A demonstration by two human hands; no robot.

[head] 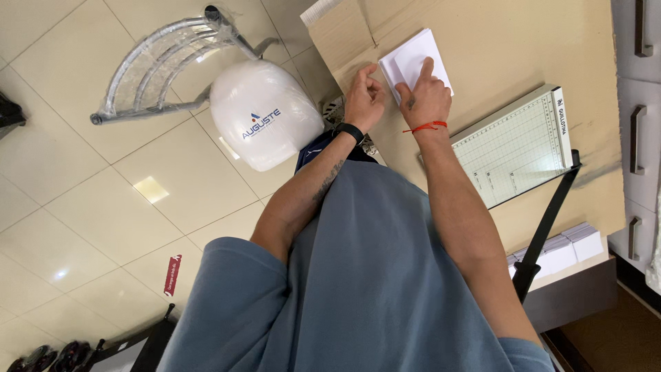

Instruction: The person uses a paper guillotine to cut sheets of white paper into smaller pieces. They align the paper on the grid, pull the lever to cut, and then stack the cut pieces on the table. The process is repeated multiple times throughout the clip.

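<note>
A small stack of white paper sheets (413, 58) lies on the light wooden tabletop (509, 41). My right hand (425, 96), with a red thread around the wrist, rests on the stack's near side, its index finger stretched over the top sheet. My left hand (363, 100), with a black watch on the wrist, has its fingers curled against the stack's left edge. The near corner of the stack is hidden under my hands.
A paper cutter (516, 145) with a gridded board and a raised black handle (547, 220) sits to the right of my hands. Stacks of white cards (564, 251) lie at the table edge. A white stool (265, 114) stands on the tiled floor at left; drawers (637, 117) run along the right.
</note>
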